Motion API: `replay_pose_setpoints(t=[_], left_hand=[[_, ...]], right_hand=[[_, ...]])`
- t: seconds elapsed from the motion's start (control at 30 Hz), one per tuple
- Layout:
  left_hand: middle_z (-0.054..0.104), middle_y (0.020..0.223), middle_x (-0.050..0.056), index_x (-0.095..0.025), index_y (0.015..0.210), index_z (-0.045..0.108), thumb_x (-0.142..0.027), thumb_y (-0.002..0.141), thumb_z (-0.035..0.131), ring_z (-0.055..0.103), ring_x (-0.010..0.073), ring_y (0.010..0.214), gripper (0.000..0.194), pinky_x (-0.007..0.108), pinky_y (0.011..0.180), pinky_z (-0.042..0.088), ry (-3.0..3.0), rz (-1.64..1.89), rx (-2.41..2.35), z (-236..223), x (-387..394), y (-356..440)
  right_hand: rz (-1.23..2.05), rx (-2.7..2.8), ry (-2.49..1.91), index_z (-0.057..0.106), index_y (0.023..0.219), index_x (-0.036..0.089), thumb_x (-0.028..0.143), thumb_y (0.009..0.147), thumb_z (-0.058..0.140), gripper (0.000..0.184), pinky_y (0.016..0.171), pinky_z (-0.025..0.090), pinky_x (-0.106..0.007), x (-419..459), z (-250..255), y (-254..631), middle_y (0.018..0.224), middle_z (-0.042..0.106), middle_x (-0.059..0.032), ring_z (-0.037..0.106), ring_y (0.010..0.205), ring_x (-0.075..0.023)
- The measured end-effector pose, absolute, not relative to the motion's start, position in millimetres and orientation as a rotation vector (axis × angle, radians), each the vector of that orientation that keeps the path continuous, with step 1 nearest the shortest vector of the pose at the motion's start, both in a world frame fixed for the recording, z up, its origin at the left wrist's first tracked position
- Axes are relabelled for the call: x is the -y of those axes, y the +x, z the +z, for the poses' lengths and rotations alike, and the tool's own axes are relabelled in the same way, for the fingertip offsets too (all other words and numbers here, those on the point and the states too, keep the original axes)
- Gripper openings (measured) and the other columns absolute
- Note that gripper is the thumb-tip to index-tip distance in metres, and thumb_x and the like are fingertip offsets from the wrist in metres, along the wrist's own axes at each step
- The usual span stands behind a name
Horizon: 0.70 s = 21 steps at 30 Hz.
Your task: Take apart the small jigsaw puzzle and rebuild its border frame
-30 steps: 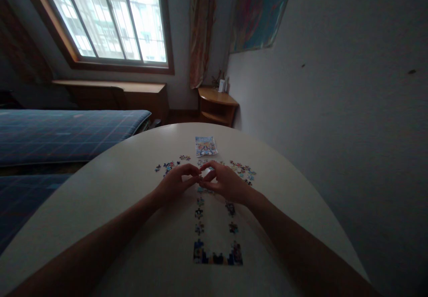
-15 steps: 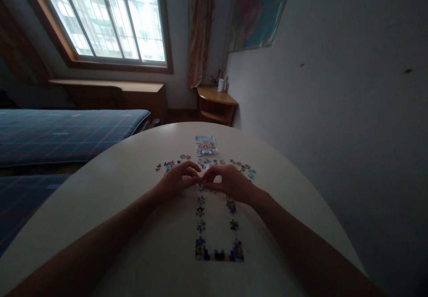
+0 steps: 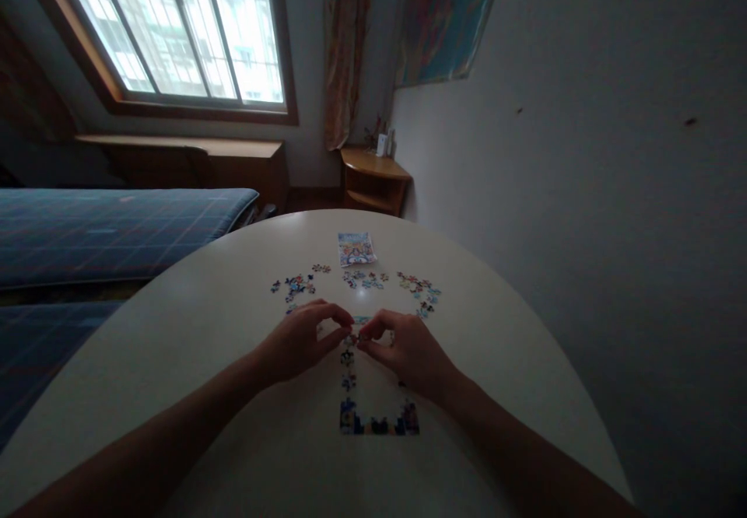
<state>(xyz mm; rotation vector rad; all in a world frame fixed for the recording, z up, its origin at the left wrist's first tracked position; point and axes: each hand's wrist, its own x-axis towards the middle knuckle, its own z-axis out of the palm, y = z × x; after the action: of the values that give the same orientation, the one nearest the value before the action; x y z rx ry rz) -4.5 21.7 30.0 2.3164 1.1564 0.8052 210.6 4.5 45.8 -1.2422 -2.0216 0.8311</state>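
Observation:
Both of my hands meet over the left column of a partly laid jigsaw on the round table. My left hand [image 3: 306, 337] is closed in a pinch, thumb and index finger at the column; what lies between the tips is too small to make out. My right hand [image 3: 408, 347] pinches a small puzzle piece [image 3: 360, 337], its fingertips nearly touching the left ones. Below them, spaced puzzle pieces [image 3: 348, 380] run down to a joined bottom row [image 3: 379, 426]. The frame's right side is mostly hidden by my right hand.
Loose pieces lie beyond my hands in a left group [image 3: 299, 285], a middle group [image 3: 365, 279] and a right group [image 3: 419, 288]. A printed packet [image 3: 356, 250] lies behind them on the white table [image 3: 233, 269]. A wall [image 3: 583, 191] rises at right; a plaid mattress [image 3: 117, 230] is at left.
Both hands have moved toward me, down along the left column, still pinched close together. Loose pieces in the middle and at right are less covered now. The view has shifted slightly.

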Motion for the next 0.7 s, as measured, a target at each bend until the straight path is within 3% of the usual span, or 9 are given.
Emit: replay_pose_setpoints(t=[0.2, 0.5, 0.7], left_hand=[[0.071, 0.102, 0.005, -0.024, 0.102, 0.067, -0.023, 0.091, 0.061, 0.063, 0.0234, 0.101, 0.013, 0.042, 0.092, 0.049, 2.613, 0.725, -0.985, 21, -18, -13], [0.051, 0.144, 0.01, -0.026, 0.138, 0.047, -0.039, 0.079, 0.074, 0.041, 0.0322, 0.135, 0.066, 0.051, 0.11, 0.039, 2.694, 0.589, -0.807, 18, -26, -26], [0.041, 0.153, 0.012, -0.023, 0.145, 0.037, -0.053, 0.083, 0.069, 0.032, 0.0335, 0.143, 0.076, 0.056, 0.119, 0.025, 2.764, 0.558, -0.846, 11, -20, -19]], right_hand=[[0.965, 2.008, -1.242, 0.075, 0.082, 0.022, 0.019, 0.078, 0.072, 0.006, 0.071, 0.052, -0.027, 7, 39, 207, 0.077, 0.076, 0.0007, 0.071, 0.071, -0.0157], [0.86, 2.165, -1.174, 0.078, 0.081, 0.024, 0.018, 0.079, 0.076, 0.007, 0.077, 0.05, -0.027, 8, 34, 205, 0.077, 0.076, 0.0015, 0.069, 0.074, -0.0144], [0.749, 2.245, -1.21, 0.078, 0.079, 0.024, 0.019, 0.077, 0.079, 0.005, 0.077, 0.046, -0.03, 8, 30, 204, 0.073, 0.075, 0.0017, 0.067, 0.073, -0.0161]])
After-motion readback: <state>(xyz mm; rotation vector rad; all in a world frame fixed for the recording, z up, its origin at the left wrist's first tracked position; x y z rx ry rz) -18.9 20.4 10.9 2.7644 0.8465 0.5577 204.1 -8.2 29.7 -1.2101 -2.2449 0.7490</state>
